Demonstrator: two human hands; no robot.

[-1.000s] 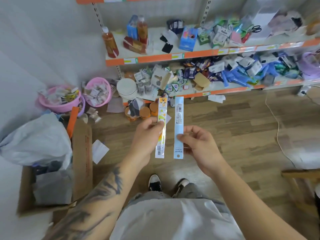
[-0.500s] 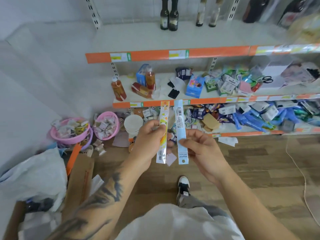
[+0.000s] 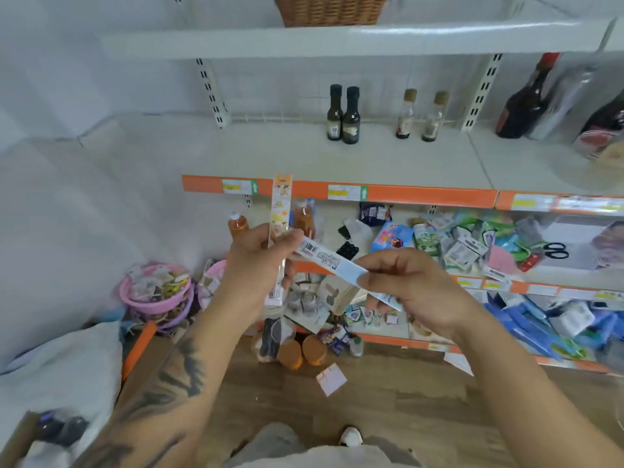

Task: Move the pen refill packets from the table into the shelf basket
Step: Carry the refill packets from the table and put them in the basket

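My left hand (image 3: 256, 265) grips an orange and yellow pen refill packet (image 3: 281, 204), held upright in front of the shelves. My right hand (image 3: 408, 288) pinches a light blue pen refill packet (image 3: 332, 260), tilted so its barcode end leans left and touches the fingers of my left hand. A brown wicker basket (image 3: 332, 10) stands on the top white shelf, only its lower part in view, well above both hands.
The shelf with the orange edge (image 3: 405, 194) carries dark bottles (image 3: 342, 114). Lower shelves are piled with small packets and scissors (image 3: 555, 250). Pink bowls (image 3: 157, 292) of packets, orange-lidded jars (image 3: 300, 354), a cardboard box and a grey bag sit on the wooden floor at left.
The view has lifted, bringing the top shelf and the basket into sight. Both hands rose. The blue packet swung from upright to slanted, its top now against my left hand.
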